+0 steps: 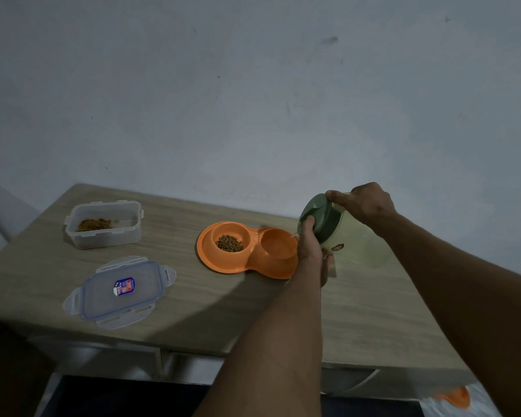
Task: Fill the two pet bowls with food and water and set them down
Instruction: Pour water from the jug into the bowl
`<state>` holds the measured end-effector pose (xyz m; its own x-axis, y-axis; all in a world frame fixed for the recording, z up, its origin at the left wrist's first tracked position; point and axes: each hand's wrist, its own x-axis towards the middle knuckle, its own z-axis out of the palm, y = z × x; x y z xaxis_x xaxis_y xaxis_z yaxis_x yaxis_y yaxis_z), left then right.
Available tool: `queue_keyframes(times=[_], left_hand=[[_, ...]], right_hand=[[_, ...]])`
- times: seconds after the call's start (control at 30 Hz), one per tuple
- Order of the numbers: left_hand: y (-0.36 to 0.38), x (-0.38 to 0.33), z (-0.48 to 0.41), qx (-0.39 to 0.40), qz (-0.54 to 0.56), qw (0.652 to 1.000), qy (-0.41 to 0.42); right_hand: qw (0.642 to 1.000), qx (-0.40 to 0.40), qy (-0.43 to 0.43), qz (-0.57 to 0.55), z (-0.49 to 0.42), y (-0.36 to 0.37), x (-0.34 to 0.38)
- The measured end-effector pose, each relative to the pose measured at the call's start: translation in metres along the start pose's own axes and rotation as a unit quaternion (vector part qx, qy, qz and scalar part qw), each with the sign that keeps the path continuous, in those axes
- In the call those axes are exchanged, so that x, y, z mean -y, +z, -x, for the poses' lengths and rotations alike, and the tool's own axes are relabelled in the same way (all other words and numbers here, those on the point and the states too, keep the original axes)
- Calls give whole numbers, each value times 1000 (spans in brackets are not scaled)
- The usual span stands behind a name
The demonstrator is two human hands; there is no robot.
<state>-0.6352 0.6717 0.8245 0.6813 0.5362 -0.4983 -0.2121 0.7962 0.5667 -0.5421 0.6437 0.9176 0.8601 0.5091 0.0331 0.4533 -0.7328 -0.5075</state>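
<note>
An orange double pet bowl (220,261) lies on the wooden table. Its left bowl holds brown kibble (229,242); its right bowl (278,246) has water in it. A pale green water jug (355,239) with a dark green lid (316,219) is tipped to the left over the right bowl, and a thin stream leaves its spout. My left hand (312,249) grips the jug at the lid and underside. My right hand (366,203) holds the jug from above, with one finger on the lid.
A clear plastic container (103,225) with some kibble stands open at the table's back left. Its lid (119,291) lies flat near the front edge. A grey wall rises behind the table (373,320). An orange object (456,397) shows below the table at the lower right.
</note>
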Motion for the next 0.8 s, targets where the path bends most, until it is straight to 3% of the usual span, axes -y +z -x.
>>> queue_keyframes(times=[0.2, 0.43, 0.8], left_hand=[[7, -3, -5, 2, -63, 998, 6], [33, -4, -27, 16, -160, 984, 80], [118, 51, -38, 36, -278, 951, 128]], right_hand=[[986, 13, 72, -150, 7, -6, -21], [907, 19, 184, -378, 21, -20, -66], [840, 21, 213, -498, -9, -64, -165]])
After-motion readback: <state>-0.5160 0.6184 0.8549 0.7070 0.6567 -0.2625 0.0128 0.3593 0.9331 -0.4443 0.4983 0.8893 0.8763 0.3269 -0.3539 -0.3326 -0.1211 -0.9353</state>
